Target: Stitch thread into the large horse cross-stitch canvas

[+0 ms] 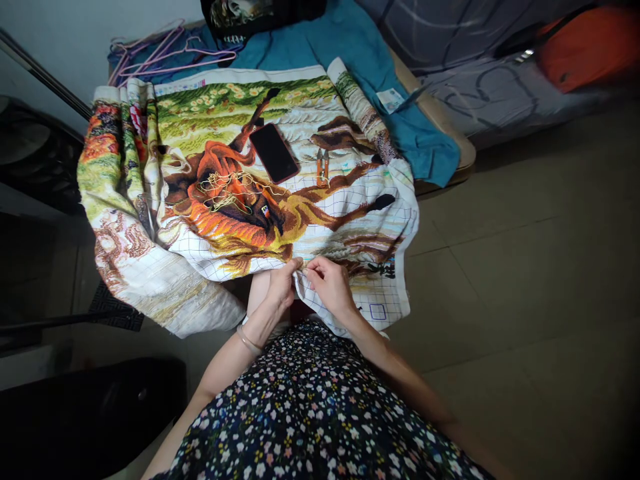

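Note:
A large cross-stitch cloth [313,237], with a brown and orange horse pattern and a printed grid, spreads before me and over my lap. Its near edge is pinched by my left hand [281,285], thumb on top. Close beside it, my right hand [330,283] has thumb and forefinger pressed together at the cloth; whatever is between them is too small to make out. On the cloth lie a tangle of yellow thread [225,190], a dark phone [274,153] and orange-handled thread snips [323,168]. A small coloured item [265,211] rests near the thread.
Rolled parts of the cloth lie at both sides. Behind it, a teal cover [340,40] bears pink hangers [175,57] and a black bag [260,17]. An orange bag [590,50] lies at the upper right. Tiled floor [500,267] shows to the right.

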`<action>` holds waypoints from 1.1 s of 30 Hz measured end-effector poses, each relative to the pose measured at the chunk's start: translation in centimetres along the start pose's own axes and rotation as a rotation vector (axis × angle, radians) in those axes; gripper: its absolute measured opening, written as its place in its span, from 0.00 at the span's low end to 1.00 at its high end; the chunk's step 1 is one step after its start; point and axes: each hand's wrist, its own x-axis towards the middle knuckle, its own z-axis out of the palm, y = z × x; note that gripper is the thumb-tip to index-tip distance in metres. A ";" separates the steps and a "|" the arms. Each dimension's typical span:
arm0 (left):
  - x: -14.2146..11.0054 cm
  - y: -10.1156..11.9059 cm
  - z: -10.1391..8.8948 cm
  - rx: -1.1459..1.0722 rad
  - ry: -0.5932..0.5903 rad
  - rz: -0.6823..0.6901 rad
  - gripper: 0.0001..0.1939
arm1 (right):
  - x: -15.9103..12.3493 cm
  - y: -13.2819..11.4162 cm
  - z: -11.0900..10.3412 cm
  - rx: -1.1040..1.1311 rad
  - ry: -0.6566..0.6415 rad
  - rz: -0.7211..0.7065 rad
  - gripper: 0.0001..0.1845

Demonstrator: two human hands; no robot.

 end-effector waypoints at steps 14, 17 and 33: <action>-1.1 0.9 0.3 -0.009 -0.128 0.029 0.18 | 1.1 -2.4 -0.2 -0.014 -0.003 0.013 0.05; -1.2 0.9 0.1 -0.008 -0.146 0.009 0.20 | 1.5 -2.9 -1.2 0.004 0.001 -0.002 0.04; -1.2 0.7 0.1 -0.013 -0.129 0.078 0.25 | 0.1 -1.4 -3.9 0.325 -0.108 0.018 0.13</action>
